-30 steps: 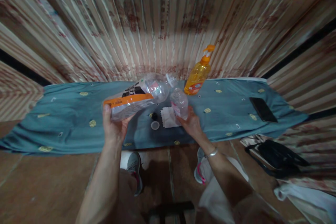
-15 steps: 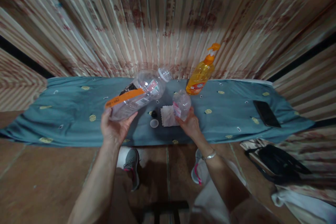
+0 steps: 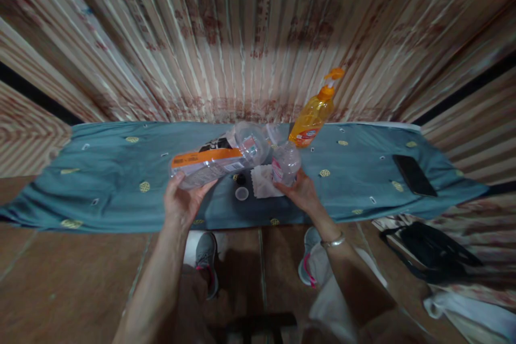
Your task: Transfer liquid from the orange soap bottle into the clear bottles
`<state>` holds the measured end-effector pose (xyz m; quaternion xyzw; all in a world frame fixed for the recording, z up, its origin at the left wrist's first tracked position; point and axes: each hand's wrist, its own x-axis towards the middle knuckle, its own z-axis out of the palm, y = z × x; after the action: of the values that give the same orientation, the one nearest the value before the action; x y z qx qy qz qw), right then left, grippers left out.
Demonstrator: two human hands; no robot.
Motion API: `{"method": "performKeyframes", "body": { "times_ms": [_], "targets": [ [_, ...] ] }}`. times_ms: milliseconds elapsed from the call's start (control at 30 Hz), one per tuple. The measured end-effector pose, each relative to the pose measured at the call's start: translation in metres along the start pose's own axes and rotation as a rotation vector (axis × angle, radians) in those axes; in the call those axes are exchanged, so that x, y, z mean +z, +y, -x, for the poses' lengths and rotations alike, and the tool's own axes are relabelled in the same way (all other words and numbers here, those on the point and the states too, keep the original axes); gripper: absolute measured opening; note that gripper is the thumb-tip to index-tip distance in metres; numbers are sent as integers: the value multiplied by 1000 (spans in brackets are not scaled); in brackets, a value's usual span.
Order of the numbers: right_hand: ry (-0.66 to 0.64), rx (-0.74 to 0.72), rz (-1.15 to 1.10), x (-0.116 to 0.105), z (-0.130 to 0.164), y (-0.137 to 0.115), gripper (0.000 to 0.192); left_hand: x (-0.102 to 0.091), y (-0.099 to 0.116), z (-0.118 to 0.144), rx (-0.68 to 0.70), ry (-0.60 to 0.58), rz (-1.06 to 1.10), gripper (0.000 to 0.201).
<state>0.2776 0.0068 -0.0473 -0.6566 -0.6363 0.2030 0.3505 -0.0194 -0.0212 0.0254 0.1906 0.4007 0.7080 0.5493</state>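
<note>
My left hand (image 3: 186,201) is closed round the bottom end of a large clear plastic bottle (image 3: 209,166) with an orange and black label. That bottle is tilted, its wide mouth pointing right, close to the top of a small clear bottle (image 3: 287,164). My right hand (image 3: 300,191) grips the small bottle, which has a pinkish label, near its base. Below and between the bottles lie a white cloth (image 3: 264,183), a black cap (image 3: 241,179) and a whitish round lid (image 3: 242,193). Whether the two bottle mouths touch, I cannot tell.
An orange pump bottle of yellow liquid (image 3: 312,118) stands behind the small bottle. A black phone (image 3: 414,174) lies at the right on the blue-green tablecloth (image 3: 116,172). Pleated curtains (image 3: 226,37) hang behind. A black bag (image 3: 435,252) sits low at the right.
The large bottle has come down and to the right, its mouth now nearer the small bottle and tipped lower. My right hand still holds the small bottle. The view has shifted slightly.
</note>
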Motion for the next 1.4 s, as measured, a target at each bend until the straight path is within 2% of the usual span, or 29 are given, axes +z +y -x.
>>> {"method": "performKeyframes", "body": {
  "times_ms": [167, 433, 800, 1167, 1400],
  "targets": [
    [6, -84, -135, 6, 0, -3, 73, 0, -1, -2, 17, -15, -14, 53],
    [-5, -69, -137, 9, 2, -7, 63, 2, -2, -7, 48, -14, -7, 63],
    [4, -78, -143, 12, 3, -8, 67, 8, -1, -8, 101, -40, -23, 74],
    [-6, -70, -123, 10, 7, -9, 65, 2, 8, -14, 155, -50, -80, 59],
    [29, -119, -111, 8, 9, -9, 65, 2, 15, -14, 183, -39, -106, 61]
  ]
}}
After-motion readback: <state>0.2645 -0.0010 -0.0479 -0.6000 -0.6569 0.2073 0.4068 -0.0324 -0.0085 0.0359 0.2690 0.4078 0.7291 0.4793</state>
